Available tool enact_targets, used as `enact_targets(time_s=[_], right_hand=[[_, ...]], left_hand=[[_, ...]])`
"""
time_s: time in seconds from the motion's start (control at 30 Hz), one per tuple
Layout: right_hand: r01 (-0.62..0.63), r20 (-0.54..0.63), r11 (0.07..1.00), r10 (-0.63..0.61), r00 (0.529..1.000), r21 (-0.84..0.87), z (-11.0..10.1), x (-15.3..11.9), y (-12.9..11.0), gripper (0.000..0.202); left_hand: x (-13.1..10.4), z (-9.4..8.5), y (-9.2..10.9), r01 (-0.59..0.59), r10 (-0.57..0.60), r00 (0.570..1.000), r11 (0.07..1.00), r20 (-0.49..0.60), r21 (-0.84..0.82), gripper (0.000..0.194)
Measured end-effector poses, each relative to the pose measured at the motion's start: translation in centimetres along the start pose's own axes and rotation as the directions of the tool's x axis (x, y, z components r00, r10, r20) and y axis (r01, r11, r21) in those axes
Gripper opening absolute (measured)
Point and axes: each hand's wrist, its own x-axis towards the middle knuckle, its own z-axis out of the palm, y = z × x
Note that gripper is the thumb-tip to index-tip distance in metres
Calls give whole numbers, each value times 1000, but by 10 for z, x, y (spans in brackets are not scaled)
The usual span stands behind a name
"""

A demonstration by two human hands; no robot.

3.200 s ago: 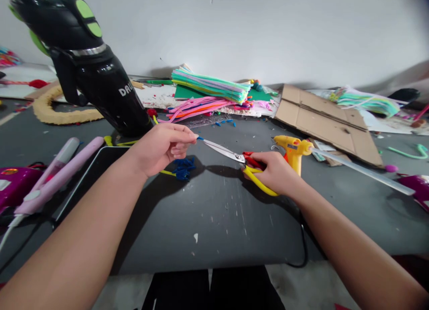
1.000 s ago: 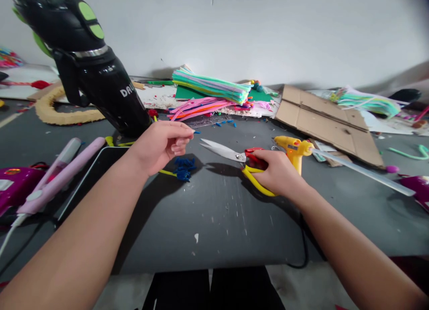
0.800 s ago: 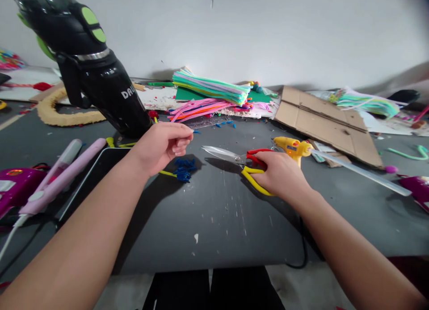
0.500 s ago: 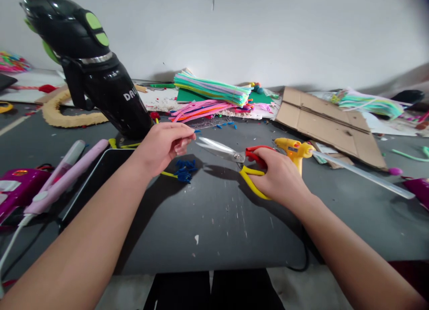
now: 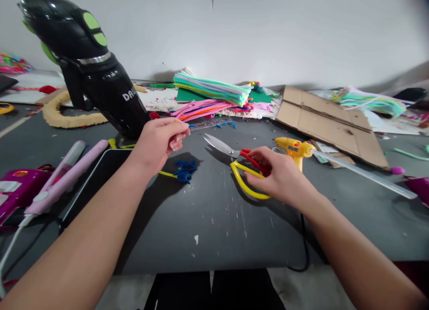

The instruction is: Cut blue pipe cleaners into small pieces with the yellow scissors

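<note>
My left hand (image 5: 167, 138) is closed in a pinch, with a small blue piece (image 5: 191, 126) showing at its fingertips. My right hand (image 5: 275, 169) holds a pair of scissors (image 5: 219, 144) by the red and yellow handles. The fingers sit loosely on the handles, and the blades point up and left, close together and apart from my left hand. Below my left hand, a dark blue fuzzy flower-like cluster (image 5: 184, 172) on a yellow stem (image 5: 166, 173) lies on the table. Several small blue pieces (image 5: 230, 123) lie scattered farther back.
A black bottle (image 5: 110, 91) stands at the left, near a pink hair straightener (image 5: 72, 176) and a dark tablet (image 5: 100, 180). A yellow glue gun (image 5: 293, 147) is right of the scissors. Pipe cleaner bundles (image 5: 214, 89) and cardboard (image 5: 328, 122) lie at the back.
The scissors have swung down and their blades have come together, while my right hand has loosened on the handles. My left hand has moved slightly left and up with the blue piece.
</note>
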Motion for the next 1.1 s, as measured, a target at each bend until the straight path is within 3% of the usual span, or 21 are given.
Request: enact_targets(time_s=[0.2,0.3,0.37,0.43,0.5,0.57,0.67,0.87,1.1], right_hand=[[13,95,996,-5,995,-86,2,0,-2,27],[-102,9,994,102,995,30,5,1,-2,29],[-179,-8,960,185,983,215,8,3,-4,31],[-237,58,850,238,970,471,12,5,-9,32],[-314,206,660,239,949,682,17,7,-14,29],[-348,298,511,180,937,786,20,8,-19,25],[-312,293,405,111,950,859,24,9,-21,21],[-210,171,394,132,976,895,21,10,-22,25],[-224,187,364,132,973,904,16,10,-27,36]], left_hand=[[-1,0,-3,19,-19,995,1000,94,6,14],[-3,3,-3,62,-63,986,998,155,11,16],[-5,7,-4,107,-106,974,994,201,9,17],[-9,14,-5,147,-145,959,989,244,8,17],[-14,24,-6,179,-172,943,984,284,3,19],[-20,34,-8,196,-182,926,981,329,-7,23],[-27,45,-10,223,-211,899,975,384,13,27],[-31,54,-18,188,-244,880,967,407,173,30],[-32,55,-21,176,-264,877,954,402,243,30]])
